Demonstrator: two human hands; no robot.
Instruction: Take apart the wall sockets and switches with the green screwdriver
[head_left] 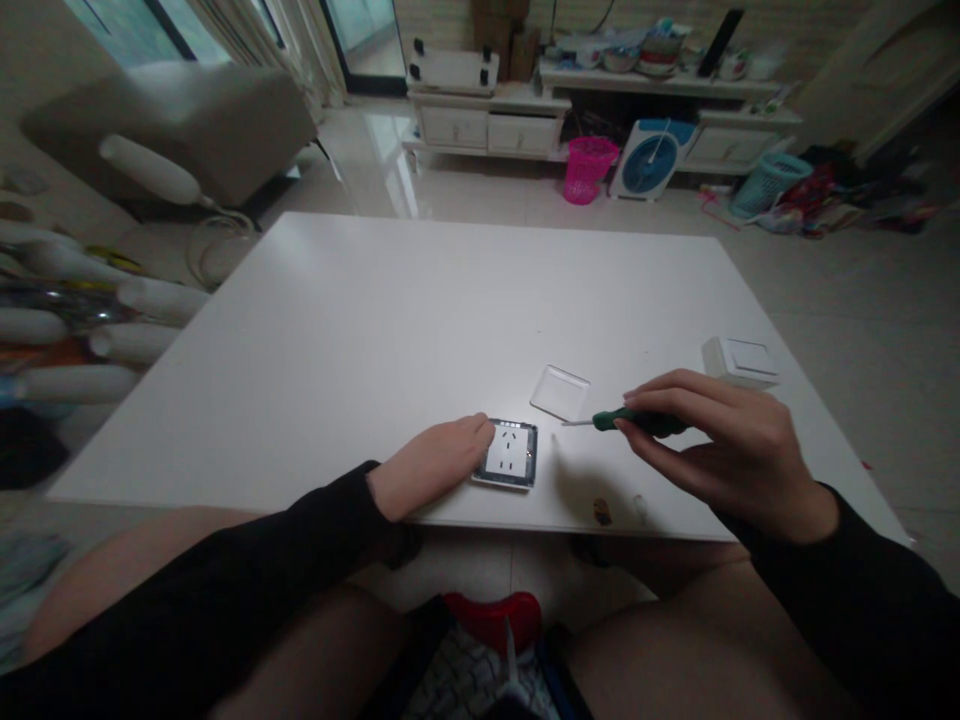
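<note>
A wall socket with a white face and dark surround lies near the table's front edge. My left hand is closed on its left side, fingertips at the upper left corner. In my right hand is a screwdriver with a green handle, pinched between thumb and fingers. Its thin shaft points left, above the table and apart from the socket. Just behind the socket lies a thin white cover frame. A small brown piece and a small clear piece sit at the front edge.
The white table spreads out in front of me. At its right edge stands a white switch box. Across the floor are a pink basket, a blue fan and a white cabinet. White rolls are piled at the left.
</note>
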